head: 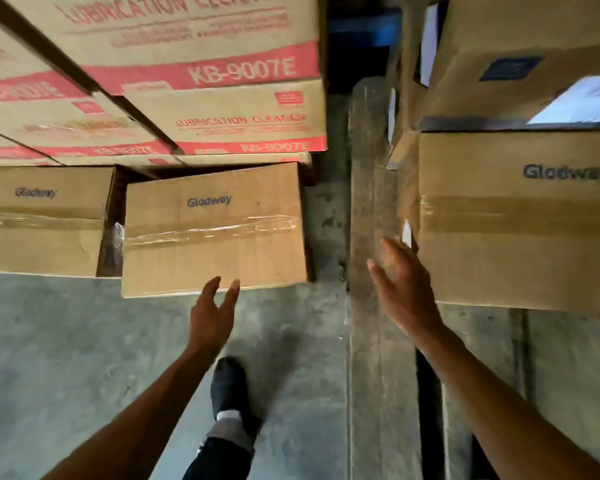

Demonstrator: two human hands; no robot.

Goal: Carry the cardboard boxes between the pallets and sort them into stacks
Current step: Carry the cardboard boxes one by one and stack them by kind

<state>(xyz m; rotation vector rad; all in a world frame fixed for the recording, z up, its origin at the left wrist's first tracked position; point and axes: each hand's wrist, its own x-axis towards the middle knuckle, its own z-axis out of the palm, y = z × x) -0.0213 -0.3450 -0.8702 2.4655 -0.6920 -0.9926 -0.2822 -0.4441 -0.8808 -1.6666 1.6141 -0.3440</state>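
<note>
Head view looks down at two bare hands reaching out, and both hold nothing. On the left hand (211,315) the fingers are spread, close to the near edge of a Glodway box (215,230) low by the floor (66,341). Another Glodway box (42,220) sits just beside it. Behind them, red-print boxes (194,64) are piled high. The right hand (404,289) is spread too, near the side of a big Glodway box (520,220) on a wood pallet (371,202). More boxes (534,57) stand behind that one. I think some stacking is done, but no box is being carried now. A shoe (229,389) steps forward. Picking up the next box is still to do.
</note>
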